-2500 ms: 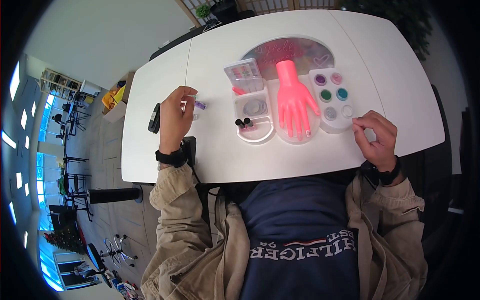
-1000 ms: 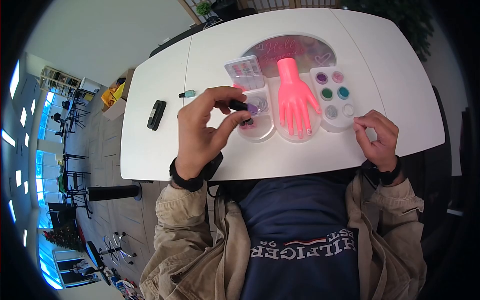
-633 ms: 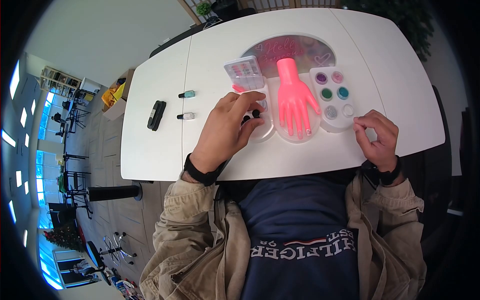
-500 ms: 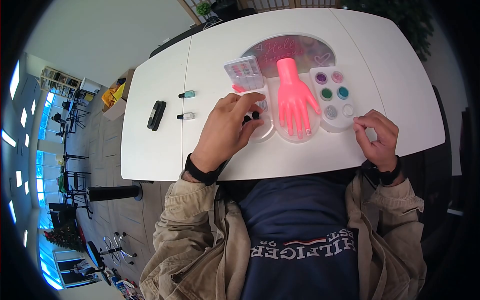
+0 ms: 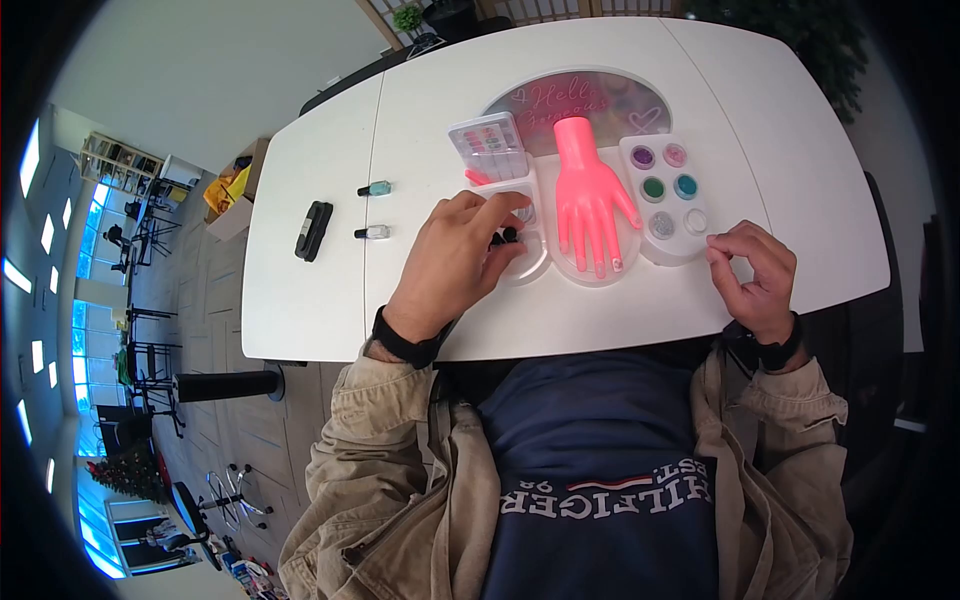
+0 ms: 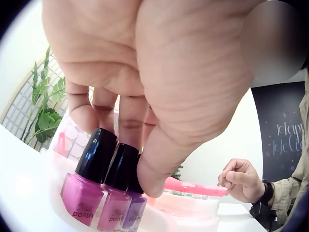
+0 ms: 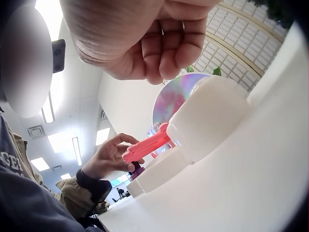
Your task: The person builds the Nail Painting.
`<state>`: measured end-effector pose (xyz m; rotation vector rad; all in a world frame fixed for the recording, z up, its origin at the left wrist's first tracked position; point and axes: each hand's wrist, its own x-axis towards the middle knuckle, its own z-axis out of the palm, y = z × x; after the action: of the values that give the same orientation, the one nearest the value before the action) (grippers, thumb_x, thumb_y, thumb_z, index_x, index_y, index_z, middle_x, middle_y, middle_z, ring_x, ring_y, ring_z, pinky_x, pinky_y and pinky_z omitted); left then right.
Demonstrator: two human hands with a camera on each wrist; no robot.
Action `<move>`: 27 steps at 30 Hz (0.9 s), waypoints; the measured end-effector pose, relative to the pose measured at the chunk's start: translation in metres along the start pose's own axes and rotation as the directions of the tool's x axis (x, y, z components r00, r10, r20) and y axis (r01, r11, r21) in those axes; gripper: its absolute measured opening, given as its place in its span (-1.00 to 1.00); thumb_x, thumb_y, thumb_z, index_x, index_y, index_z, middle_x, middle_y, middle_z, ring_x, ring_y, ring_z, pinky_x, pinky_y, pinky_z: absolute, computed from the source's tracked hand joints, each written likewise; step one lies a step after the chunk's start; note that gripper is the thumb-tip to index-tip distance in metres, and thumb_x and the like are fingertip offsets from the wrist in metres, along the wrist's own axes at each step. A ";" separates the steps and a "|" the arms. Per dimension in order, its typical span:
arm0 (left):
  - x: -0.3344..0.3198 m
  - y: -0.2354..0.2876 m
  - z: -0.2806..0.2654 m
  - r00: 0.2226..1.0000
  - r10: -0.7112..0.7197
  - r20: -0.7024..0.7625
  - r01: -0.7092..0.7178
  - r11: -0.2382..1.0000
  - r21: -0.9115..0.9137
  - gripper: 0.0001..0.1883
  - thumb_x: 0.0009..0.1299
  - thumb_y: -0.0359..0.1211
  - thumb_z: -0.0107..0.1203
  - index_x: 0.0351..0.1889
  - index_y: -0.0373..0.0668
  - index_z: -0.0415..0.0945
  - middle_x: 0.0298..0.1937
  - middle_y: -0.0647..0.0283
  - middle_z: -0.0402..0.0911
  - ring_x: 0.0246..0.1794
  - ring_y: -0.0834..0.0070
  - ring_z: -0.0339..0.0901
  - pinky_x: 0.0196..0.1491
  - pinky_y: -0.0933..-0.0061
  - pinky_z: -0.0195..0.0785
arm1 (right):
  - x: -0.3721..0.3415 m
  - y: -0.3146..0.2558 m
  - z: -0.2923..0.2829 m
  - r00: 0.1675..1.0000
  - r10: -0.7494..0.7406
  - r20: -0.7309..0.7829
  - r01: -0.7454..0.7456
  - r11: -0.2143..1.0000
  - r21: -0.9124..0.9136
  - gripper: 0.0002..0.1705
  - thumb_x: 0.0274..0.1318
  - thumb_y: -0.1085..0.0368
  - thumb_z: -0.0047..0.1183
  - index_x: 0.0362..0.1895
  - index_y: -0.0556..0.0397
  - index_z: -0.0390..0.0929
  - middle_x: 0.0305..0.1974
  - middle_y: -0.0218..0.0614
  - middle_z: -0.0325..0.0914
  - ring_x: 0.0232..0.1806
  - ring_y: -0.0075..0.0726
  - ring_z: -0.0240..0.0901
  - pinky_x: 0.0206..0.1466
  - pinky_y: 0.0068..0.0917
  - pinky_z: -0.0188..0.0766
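Note:
My left hand [image 5: 445, 255] is over the white tray [image 5: 538, 268]. Thumb and fingers pinch the black cap of a purple nail polish bottle [image 6: 135, 211]. It stands in line with a pink nail polish bottle [image 6: 114, 205] and a magenta one [image 6: 83, 198] in the left wrist view; the head view mostly hides them behind the hand. To the right, a pink model hand [image 5: 590, 200] lies palm down on its stand. My right hand [image 5: 757, 270] hangs loosely curled and holds nothing, close by the holder of glitter pots [image 5: 672, 250].
Teal [image 5: 376, 188] and clear [image 5: 374, 232] nail polish bottles lie on the table's left part. Beyond them is a black oblong object [image 5: 313, 232]. A clear lidded case [image 5: 490, 145] stands behind the tray, and an oval mirror [image 5: 580, 105] rises at the back.
My left hand has carried the purple bottle from the left part of the table to the tray and lowered it beside the two pinkish bottles. My right hand stays nearly still.

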<state>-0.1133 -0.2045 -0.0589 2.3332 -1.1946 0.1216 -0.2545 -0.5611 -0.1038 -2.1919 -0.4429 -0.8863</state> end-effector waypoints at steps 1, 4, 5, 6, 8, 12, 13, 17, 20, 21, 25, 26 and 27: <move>0.000 0.000 0.000 1.000 -0.006 0.005 0.006 1.000 0.000 -0.52 0.43 -0.41 0.49 0.29 -0.15 0.61 -0.05 0.20 0.85 -0.03 0.16 0.74 0.02 0.16 0.66 | 0.000 0.000 0.000 1.000 -0.003 -0.003 0.003 1.000 0.000 -0.81 0.14 0.66 0.34 -0.16 0.25 0.77 -0.39 -0.19 0.72 -0.43 -0.32 0.62 -0.34 -0.44 0.49; -0.002 0.001 -0.001 0.999 -0.029 -0.030 0.028 0.998 -0.050 -0.55 0.46 -0.38 0.49 0.27 -0.16 0.63 -0.04 0.19 0.85 -0.03 0.18 0.77 0.01 0.18 0.64 | 0.000 0.000 0.001 1.000 -0.005 -0.008 0.005 1.000 -0.004 -0.82 0.13 0.66 0.34 -0.16 0.25 0.76 -0.39 -0.19 0.72 -0.43 -0.31 0.62 -0.34 -0.44 0.49; -0.002 0.002 -0.003 0.999 -0.020 -0.050 0.018 0.999 -0.052 -0.57 0.47 -0.37 0.48 0.26 -0.17 0.64 -0.02 0.18 0.86 -0.02 0.20 0.79 -0.01 0.20 0.63 | 0.000 0.000 0.001 1.000 -0.005 -0.009 0.005 1.000 -0.005 -0.82 0.13 0.66 0.34 -0.17 0.25 0.76 -0.39 -0.19 0.72 -0.43 -0.31 0.62 -0.34 -0.44 0.49; -0.001 0.003 -0.008 0.998 -0.012 -0.070 0.008 0.999 -0.052 -0.59 0.49 -0.37 0.47 0.24 -0.18 0.65 0.00 0.18 0.86 -0.02 0.22 0.80 -0.02 0.22 0.62 | 0.001 -0.001 0.000 1.000 -0.006 -0.007 0.006 1.000 -0.009 -0.82 0.13 0.66 0.34 -0.17 0.25 0.76 -0.39 -0.19 0.72 -0.43 -0.31 0.62 -0.34 -0.44 0.49; -0.002 0.001 -0.016 0.993 -0.007 -0.120 0.000 0.999 -0.052 -0.63 0.51 -0.36 0.45 0.22 -0.19 0.66 0.03 0.17 0.87 -0.01 0.26 0.82 -0.05 0.27 0.60 | 0.002 -0.003 0.000 1.000 -0.007 -0.003 0.007 1.000 -0.016 -0.82 0.13 0.66 0.34 -0.18 0.24 0.76 -0.39 -0.19 0.71 -0.43 -0.31 0.62 -0.34 -0.44 0.49; -0.004 -0.013 -0.041 0.972 -0.085 -0.220 0.081 0.996 -0.027 -0.74 0.59 -0.43 0.35 0.18 -0.24 0.69 0.02 0.10 0.91 -0.01 0.35 0.86 -0.08 0.39 0.58 | 0.002 -0.001 0.000 1.000 -0.024 -0.015 0.024 1.000 -0.017 -0.82 0.13 0.66 0.34 -0.18 0.24 0.75 -0.40 -0.19 0.71 -0.44 -0.30 0.62 -0.35 -0.43 0.49; -0.005 -0.020 -0.046 0.963 -0.112 -0.244 0.109 0.994 -0.025 -0.77 0.61 -0.44 0.32 0.17 -0.25 0.69 0.02 0.11 0.91 -0.01 0.38 0.86 -0.07 0.42 0.59 | 0.002 -0.002 0.000 1.000 -0.023 -0.016 0.023 1.000 -0.015 -0.82 0.13 0.66 0.33 -0.18 0.24 0.75 -0.40 -0.19 0.71 -0.44 -0.30 0.61 -0.35 -0.43 0.49; -0.013 -0.064 -0.072 0.921 -0.221 -0.321 0.232 0.973 -0.003 -0.84 0.71 -0.43 0.22 0.14 -0.28 0.70 0.01 0.16 0.91 0.01 0.46 0.85 -0.01 0.45 0.63 | 0.001 -0.002 0.002 0.999 -0.019 -0.027 0.019 1.000 -0.005 -0.83 0.13 0.66 0.33 -0.18 0.25 0.76 -0.39 -0.20 0.72 -0.44 -0.30 0.61 -0.35 -0.42 0.49; -0.019 -0.101 -0.084 0.858 -0.361 -0.365 0.386 0.923 -0.006 -0.84 0.68 -0.35 0.29 0.09 -0.21 0.73 -0.09 0.21 0.91 -0.16 0.47 0.85 -0.15 0.46 0.62 | 0.001 -0.002 0.001 1.000 -0.002 -0.027 0.002 1.000 0.009 -0.83 0.13 0.65 0.34 -0.18 0.24 0.76 -0.39 -0.19 0.72 -0.44 -0.30 0.61 -0.34 -0.43 0.50; -0.022 -0.117 -0.085 0.851 -0.380 -0.362 0.404 0.915 -0.010 -0.84 0.67 -0.35 0.29 0.09 -0.21 0.74 -0.09 0.21 0.91 -0.16 0.48 0.84 -0.15 0.47 0.62 | 0.001 -0.002 0.001 1.000 0.001 -0.028 0.000 1.000 0.008 -0.83 0.13 0.64 0.34 -0.18 0.24 0.76 -0.39 -0.19 0.72 -0.44 -0.30 0.62 -0.34 -0.43 0.50; -0.034 -0.174 -0.086 0.825 -0.461 -0.326 0.477 0.878 -0.035 -0.84 0.63 -0.39 0.29 0.08 -0.22 0.75 -0.06 0.19 0.91 -0.18 0.49 0.83 -0.14 0.46 0.61 | 0.001 -0.003 0.001 1.000 0.006 -0.025 -0.006 1.000 0.007 -0.83 0.13 0.64 0.34 -0.18 0.23 0.77 -0.39 -0.18 0.73 -0.43 -0.29 0.63 -0.33 -0.43 0.52; -0.034 -0.183 -0.086 0.819 -0.482 -0.311 0.495 0.868 -0.042 -0.84 0.62 -0.41 0.29 0.08 -0.23 0.75 -0.04 0.19 0.90 -0.18 0.48 0.83 -0.12 0.45 0.61 | 0.001 -0.003 0.001 1.000 0.006 -0.024 -0.006 1.000 0.008 -0.83 0.13 0.64 0.34 -0.18 0.22 0.77 -0.39 -0.18 0.73 -0.43 -0.29 0.63 -0.33 -0.43 0.52; -0.035 -0.191 -0.085 0.823 -0.488 -0.291 0.503 0.864 -0.026 -0.83 0.60 -0.43 0.29 0.08 -0.23 0.75 -0.04 0.18 0.90 -0.17 0.46 0.83 -0.10 0.43 0.62 | 0.001 -0.003 0.000 1.000 0.008 -0.024 -0.007 1.000 0.005 -0.83 0.13 0.64 0.34 -0.18 0.22 0.77 -0.40 -0.18 0.73 -0.44 -0.29 0.63 -0.33 -0.43 0.52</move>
<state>0.0271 -0.0465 -0.0728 2.4844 -0.4210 0.2995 -0.2550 -0.5588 -0.1018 -2.1749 -0.4248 -0.9051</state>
